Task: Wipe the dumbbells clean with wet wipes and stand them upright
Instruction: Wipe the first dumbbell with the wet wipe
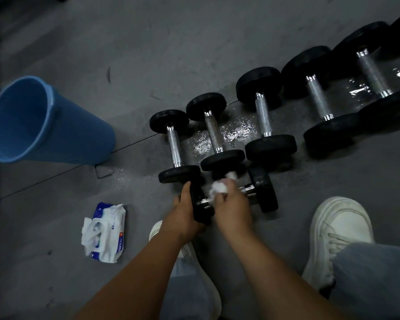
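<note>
Wiping the handle of one dumbbell [262, 189] that lies on the floor [148, 54], as I see it from the head camera.

Nearest me, a white shoe [337, 232] sits just right of that dumbbell on the near side. At the dumbbell itself, the left hand [185, 213] has its fingers curled round the left head, and the right hand [231, 202] has its fingers clamped on a crumpled wet wipe [218, 188] pressed against the chrome handle. Left of the dumbbell, well apart, lies an opened pack of wipes [106, 232]. Just beyond the dumbbell a row of dumbbells [262, 114] runs off to the far right, with wet patches [236, 132] shining between them; I cannot tell whether they stand or lie. Farther left of the dumbbell a blue bucket [44, 121] stands.
</note>
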Demonstrator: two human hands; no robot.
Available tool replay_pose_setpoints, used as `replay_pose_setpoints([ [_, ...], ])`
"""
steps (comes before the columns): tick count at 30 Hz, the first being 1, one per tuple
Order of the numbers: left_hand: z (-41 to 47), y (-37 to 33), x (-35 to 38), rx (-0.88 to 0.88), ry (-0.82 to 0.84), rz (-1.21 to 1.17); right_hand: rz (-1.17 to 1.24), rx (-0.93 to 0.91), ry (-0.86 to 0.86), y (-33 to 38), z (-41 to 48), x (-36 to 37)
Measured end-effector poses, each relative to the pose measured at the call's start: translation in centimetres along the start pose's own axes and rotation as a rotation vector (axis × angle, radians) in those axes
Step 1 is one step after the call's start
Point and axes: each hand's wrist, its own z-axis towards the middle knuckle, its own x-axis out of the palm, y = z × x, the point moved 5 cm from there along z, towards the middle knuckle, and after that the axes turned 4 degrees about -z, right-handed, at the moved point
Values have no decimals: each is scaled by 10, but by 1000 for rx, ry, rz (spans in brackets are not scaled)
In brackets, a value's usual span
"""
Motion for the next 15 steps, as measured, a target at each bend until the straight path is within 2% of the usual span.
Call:
replay_pose_setpoints([
  [1, 1, 0, 1, 3, 4, 5, -65, 39, -4, -6, 1, 0],
  [2, 1, 0, 1, 9, 10, 6, -142, 67, 73, -10, 0, 5],
  [4, 2, -1, 1, 13, 27, 8, -133, -33, 201, -6, -8, 14],
  [6, 5, -1, -2, 10, 50, 39, -12, -64, 118, -4, -7, 11],
  [8, 6, -4, -5, 0, 110, 149, -74, 51, 27, -17, -1, 7],
  [10, 5, -9, -9, 3, 193, 290, -126, 81, 159, -24, -3, 15],
  [12, 4, -12, -14, 15, 277, 409, 10, 2, 241, -17, -10, 21],
  [15, 1, -11, -20, 72, 318, 574, 47, 52, 57, -26, -2, 10],
])
